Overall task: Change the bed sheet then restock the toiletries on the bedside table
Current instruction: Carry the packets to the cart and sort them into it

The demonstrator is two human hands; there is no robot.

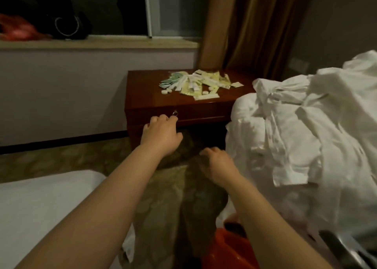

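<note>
A dark red wooden bedside table (142, 97) stands ahead under the window. On its top lies a loose pile of toiletries (195, 83): white, yellow and green sachets and small round soaps. My left hand (161, 134) reaches the drawer front, its fingertips pinching the small metal ring pull (175, 112). My right hand (216, 164) hangs lower, in front of the table's open bottom, fingers loosely curled and holding nothing. A heap of crumpled white bed sheets (302, 130) lies on the bed to the right.
A white mattress corner (40, 203) is at lower left. Patterned carpet (179, 197) runs between the beds. An orange object (226, 250) sits low by my right arm. A window sill (98, 43) holds a black bag and red cloth; brown curtains (251, 24) hang behind the table.
</note>
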